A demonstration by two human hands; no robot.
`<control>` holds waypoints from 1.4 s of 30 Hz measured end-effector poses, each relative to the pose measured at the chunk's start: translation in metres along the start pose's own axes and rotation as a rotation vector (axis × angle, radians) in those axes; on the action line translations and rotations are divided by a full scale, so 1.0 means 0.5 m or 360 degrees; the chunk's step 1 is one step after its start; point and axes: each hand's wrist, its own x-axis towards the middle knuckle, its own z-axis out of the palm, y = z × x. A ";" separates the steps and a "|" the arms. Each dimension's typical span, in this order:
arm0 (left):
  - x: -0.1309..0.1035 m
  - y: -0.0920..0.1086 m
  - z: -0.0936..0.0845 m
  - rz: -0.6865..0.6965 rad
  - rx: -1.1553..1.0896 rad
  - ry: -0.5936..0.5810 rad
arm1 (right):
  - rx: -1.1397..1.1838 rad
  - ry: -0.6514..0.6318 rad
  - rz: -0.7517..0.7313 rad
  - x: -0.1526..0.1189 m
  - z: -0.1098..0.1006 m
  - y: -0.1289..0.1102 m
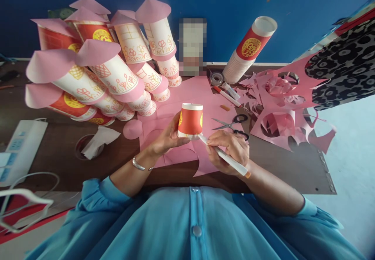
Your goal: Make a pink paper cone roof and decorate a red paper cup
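My left hand [166,137] is closed round the side and lower rim of a red paper cup [190,121] with yellow emblems and white bands. The cup is held bottom-up, or nearly so, above the pink paper. In my right hand [230,148] is a white marker pen [231,161] with an orange end. Its tip meets the cup's white lower edge, where faint marks show. Under both hands lie pink paper sheets [187,92]. Scissors [231,126] with black handles rest partly spread just beyond my right hand.
Decorated cup towers with pink cone roofs [108,70] crowd the left. A tall stack of cups [238,66] leans at the back right. Tape [216,79], a red-and-white marker [227,95] and pink paper scraps [281,123] lie right. A power strip [23,150] is far left.
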 end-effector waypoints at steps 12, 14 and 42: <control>0.002 0.000 -0.001 -0.0003 -0.0015 -0.0002 | -0.0054 0.0035 0.0024 -0.001 0.003 0.003; 0.002 0.002 0.000 -0.0007 -0.0011 -0.0016 | -0.0045 0.0034 0.0025 -0.001 0.004 0.003; 0.002 -0.003 -0.003 0.0040 0.0029 -0.0007 | -0.0101 -0.0029 0.0055 -0.001 0.000 -0.002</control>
